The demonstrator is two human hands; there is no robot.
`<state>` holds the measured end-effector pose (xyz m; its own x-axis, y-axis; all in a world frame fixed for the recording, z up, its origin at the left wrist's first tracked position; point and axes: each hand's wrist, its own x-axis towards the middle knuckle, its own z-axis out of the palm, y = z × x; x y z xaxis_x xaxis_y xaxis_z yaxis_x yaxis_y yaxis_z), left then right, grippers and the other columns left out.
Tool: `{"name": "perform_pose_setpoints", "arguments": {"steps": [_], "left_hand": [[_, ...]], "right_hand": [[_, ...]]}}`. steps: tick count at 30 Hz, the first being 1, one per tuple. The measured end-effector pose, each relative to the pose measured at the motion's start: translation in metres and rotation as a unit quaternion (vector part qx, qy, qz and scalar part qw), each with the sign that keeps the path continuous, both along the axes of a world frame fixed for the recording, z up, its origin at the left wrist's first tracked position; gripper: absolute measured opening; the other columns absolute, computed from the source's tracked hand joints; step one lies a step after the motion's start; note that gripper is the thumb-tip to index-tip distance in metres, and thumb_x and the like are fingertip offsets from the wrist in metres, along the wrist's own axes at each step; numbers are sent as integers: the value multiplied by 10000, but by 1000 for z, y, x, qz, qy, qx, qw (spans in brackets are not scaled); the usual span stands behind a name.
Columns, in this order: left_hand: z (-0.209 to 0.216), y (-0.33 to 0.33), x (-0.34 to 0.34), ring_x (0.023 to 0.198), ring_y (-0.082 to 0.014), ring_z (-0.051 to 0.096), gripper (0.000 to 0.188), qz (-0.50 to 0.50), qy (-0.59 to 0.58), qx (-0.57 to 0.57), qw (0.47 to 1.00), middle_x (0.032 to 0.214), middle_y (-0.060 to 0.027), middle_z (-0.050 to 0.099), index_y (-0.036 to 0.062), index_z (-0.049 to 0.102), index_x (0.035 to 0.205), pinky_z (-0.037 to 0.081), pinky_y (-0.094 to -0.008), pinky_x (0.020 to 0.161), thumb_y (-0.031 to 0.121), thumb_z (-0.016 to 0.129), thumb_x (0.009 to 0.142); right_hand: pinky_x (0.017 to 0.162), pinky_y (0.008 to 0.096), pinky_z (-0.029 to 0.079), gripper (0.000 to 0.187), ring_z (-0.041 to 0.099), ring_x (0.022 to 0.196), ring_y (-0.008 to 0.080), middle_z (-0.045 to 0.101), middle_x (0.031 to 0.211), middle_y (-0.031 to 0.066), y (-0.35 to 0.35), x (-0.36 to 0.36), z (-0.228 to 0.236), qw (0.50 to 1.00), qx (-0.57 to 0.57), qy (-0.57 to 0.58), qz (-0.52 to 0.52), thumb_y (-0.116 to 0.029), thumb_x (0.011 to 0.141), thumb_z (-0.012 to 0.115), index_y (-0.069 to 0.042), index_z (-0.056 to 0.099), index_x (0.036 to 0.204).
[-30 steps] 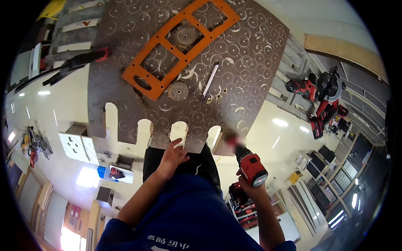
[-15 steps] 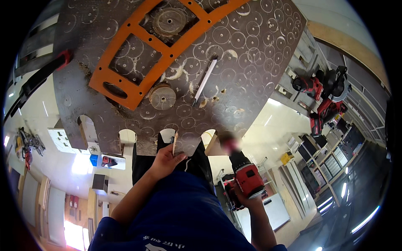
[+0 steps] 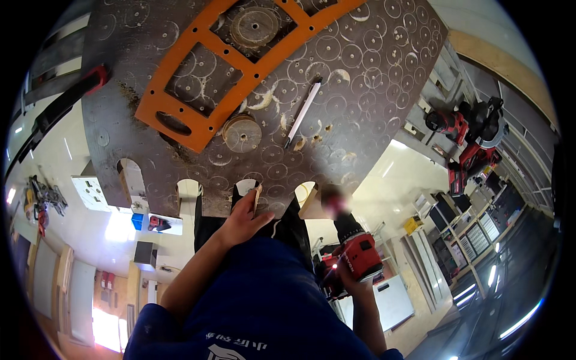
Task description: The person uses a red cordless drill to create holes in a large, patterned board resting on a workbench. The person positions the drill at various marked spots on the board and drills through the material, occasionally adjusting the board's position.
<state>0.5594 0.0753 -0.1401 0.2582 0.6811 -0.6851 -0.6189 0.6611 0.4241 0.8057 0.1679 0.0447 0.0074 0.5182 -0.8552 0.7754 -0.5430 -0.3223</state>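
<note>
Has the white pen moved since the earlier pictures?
No; against the brown board and the round disc on it, the white pen lies where it did; only the view shifted.

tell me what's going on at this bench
A person's right hand grips a red and black cordless drill near the slotted edge of a dark board; its front end is blurred, so contact is unclear. The left hand is at a slot in that edge. On the board lie an orange frame, a white pen and a round disc beside the frame.
</note>
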Motion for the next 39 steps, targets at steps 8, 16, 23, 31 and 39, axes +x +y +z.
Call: {"name": "perform_pose_setpoints", "arguments": {"steps": [8, 16, 23, 31, 39], "left_hand": [[-6, 6, 7, 1095, -236, 622, 419, 21, -37, 51, 998, 1196, -137, 607, -11, 440, 1313, 491, -380, 964, 48, 603, 931], [-1, 15, 6, 1002, -157, 638, 335, 22, -54, 13, 998, 1104, -89, 642, 1, 495, 1245, 499, -299, 901, 66, 608, 937], [-6, 11, 6, 993, -147, 635, 315, 6, -56, 12, 998, 1078, -88, 651, -6, 508, 1230, 499, -297, 897, 86, 606, 945], [-6, 12, 7, 971, -141, 633, 320, 23, -43, 27, 998, 1053, -86, 662, -16, 506, 1224, 497, -289, 878, 91, 613, 943], [-1, 17, 8, 969, -136, 632, 378, 35, -11, 34, 999, 1068, -86, 668, -2, 504, 1227, 489, -283, 887, 52, 670, 892]], "right_hand": [[660, 360, 527, 166, 659, 729, 272, 655, 840, 110, -8, 6, -3, 994, 84, -16, 64, -96, 779, 681, -42, 654, 934], [666, 385, 531, 218, 663, 755, 309, 676, 864, 110, -10, 23, -3, 989, 76, -27, 123, -161, 765, 703, -75, 672, 963], [736, 447, 484, 228, 644, 830, 332, 685, 918, 97, 1, 28, -3, 996, 24, 6, 89, -221, 765, 689, -100, 683, 958], [625, 408, 483, 184, 625, 693, 317, 667, 831, 85, -5, 33, -8, 947, 108, -27, 300, -157, 719, 705, -108, 678, 894], [728, 443, 452, 176, 627, 750, 309, 677, 822, 75, -11, 36, -10, 980, 92, -45, 173, -170, 725, 734, -93, 672, 871]]}}
